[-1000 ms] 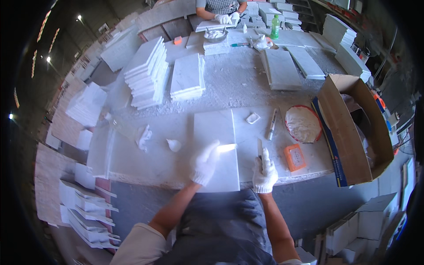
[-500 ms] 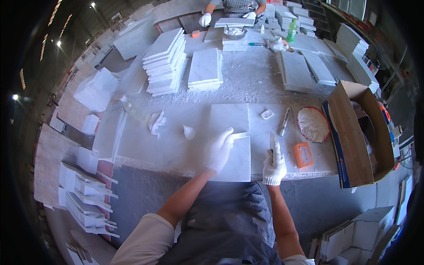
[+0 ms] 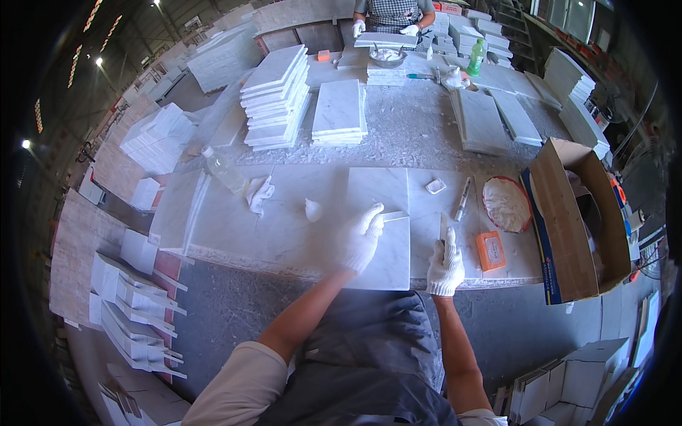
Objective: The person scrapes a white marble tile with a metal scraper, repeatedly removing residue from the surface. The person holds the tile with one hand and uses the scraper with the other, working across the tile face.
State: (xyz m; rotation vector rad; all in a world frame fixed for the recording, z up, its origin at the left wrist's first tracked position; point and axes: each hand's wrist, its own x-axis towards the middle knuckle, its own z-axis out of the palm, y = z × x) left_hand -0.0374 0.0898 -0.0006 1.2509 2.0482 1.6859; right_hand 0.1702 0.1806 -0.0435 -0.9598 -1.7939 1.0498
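Your left hand is over the white slab, your right hand just beside it.
The slab lies before you, long axis running away from you, its near end at the bench's front edge. Your left hand, the nearer one, pinches a thin blade pointing rightward across the slab; whether it touches, you cannot tell. Your right hand grips a second blade, pointing along the slab's right edge. Bench strips separate the slab from a white lump leftward and an orange box rightward.
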